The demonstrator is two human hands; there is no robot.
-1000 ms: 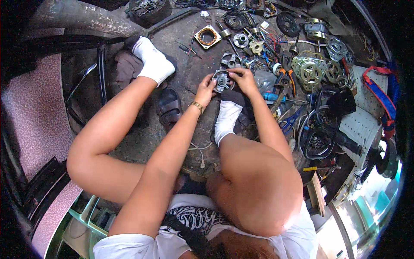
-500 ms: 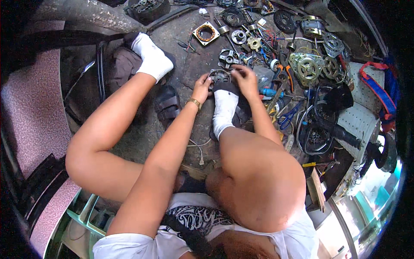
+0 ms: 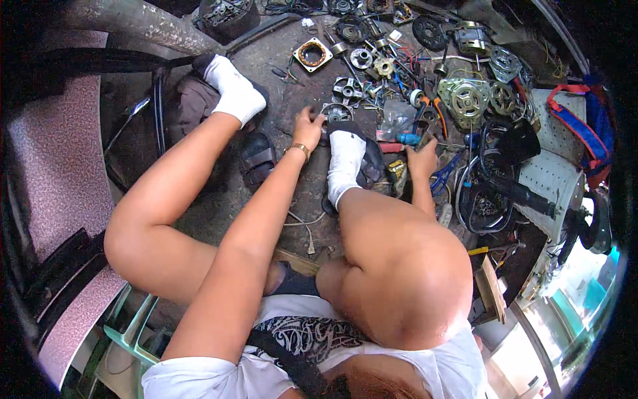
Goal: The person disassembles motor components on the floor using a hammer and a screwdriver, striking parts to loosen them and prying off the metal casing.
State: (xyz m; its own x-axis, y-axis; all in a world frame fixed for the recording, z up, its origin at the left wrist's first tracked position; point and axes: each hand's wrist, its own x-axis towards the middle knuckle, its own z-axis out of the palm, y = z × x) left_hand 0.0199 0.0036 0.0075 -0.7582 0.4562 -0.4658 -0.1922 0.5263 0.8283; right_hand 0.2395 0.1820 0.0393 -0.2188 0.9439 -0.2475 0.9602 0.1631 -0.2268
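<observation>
My left hand (image 3: 307, 130) is beside a round grey metal motor end cover (image 3: 337, 113), its fingers bent and apart. The cover lies on the floor at the toe of my right foot. Over the tools on the right, my right hand (image 3: 422, 161) has its fingers closed around something dark that I cannot make out. Near those fingers lie a blue-handled screwdriver (image 3: 407, 138), a red handle (image 3: 391, 147) and orange-handled pliers (image 3: 440, 113). A second metal end cover (image 3: 347, 90) sits just beyond the first.
A square stator with copper windings (image 3: 312, 54) lies farther off. Several motor covers (image 3: 465, 100) and rotors crowd the far right. Blue-handled scissors (image 3: 446, 174) and a clear plastic bag (image 3: 397, 118) are nearer. A black sandal (image 3: 259, 159) lies between my feet.
My right hand has left the motor end cover and moved right and nearer, to the tools. My left hand has shifted slightly off the cover's left edge.
</observation>
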